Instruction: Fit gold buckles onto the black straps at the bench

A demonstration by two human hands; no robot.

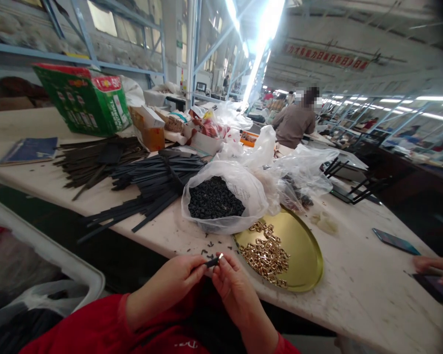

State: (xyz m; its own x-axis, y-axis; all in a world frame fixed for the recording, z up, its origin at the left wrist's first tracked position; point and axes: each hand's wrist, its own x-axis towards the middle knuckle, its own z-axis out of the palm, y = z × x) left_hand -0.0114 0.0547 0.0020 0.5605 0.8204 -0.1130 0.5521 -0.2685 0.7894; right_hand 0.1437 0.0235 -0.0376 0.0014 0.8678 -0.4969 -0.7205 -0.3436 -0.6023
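Observation:
My left hand [170,287] and my right hand [233,290] meet just below the table edge and together pinch a short black strip [212,262] with a small shiny metal piece at its right end. Right of my hands a round gold tray [302,246] holds a heap of small gold metal clips [266,255]. Behind the tray an open clear plastic bag [225,196] is full of small black pieces. A few black bits lie loose on the table near my fingers.
Piles of long black strips [143,179] cover the table's left part, with a green box [83,98] and a blue booklet [29,150] behind. A white bin [70,268] stands at lower left. Another person's hand [437,265] rests on a phone at right; a second phone [395,241] lies nearby.

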